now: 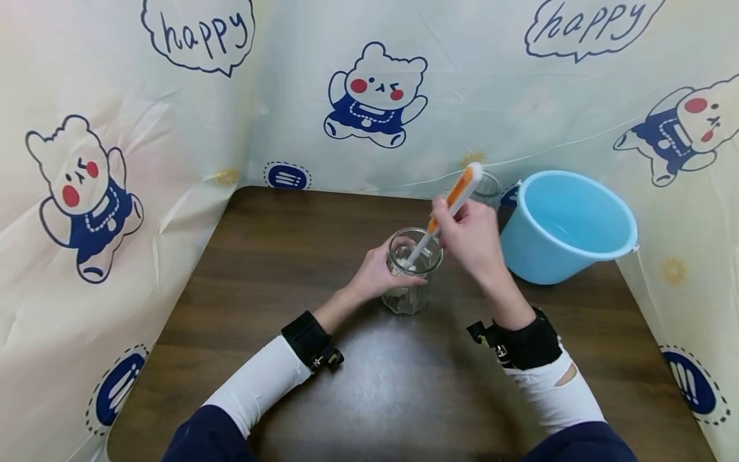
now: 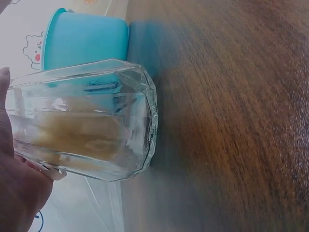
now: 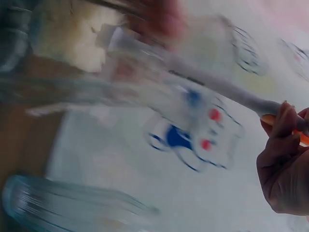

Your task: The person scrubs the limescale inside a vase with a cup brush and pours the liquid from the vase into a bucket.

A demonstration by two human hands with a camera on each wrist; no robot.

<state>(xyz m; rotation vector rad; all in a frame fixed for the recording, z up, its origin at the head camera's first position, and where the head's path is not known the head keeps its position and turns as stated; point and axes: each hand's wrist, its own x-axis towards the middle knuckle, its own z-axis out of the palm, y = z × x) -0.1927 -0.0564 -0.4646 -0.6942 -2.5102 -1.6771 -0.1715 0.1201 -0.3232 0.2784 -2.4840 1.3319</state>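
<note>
My left hand [image 1: 378,273] grips a clear faceted glass jar [image 1: 407,300] round its upper part, with the mouth facing up. Whether its base [image 2: 149,121] touches the table cannot be told. In my right hand [image 1: 473,240] is a cup brush with an orange and white handle [image 1: 458,192]; its grey-white shaft [image 1: 418,250] slants down into the jar's mouth. Through the glass in the left wrist view shows the blurred yellowish-brown brush head [image 2: 79,130]. The right wrist view is smeared by motion, but my right fingers [image 3: 285,125] hold the handle there.
A light blue bucket [image 1: 537,247] stands at the table's right rear. Beside it, behind my right hand, is a second glass [image 1: 489,186], partly hidden. Patterned cloth [image 1: 288,96] hangs along the back and sides of the brown wooden table [image 1: 277,256].
</note>
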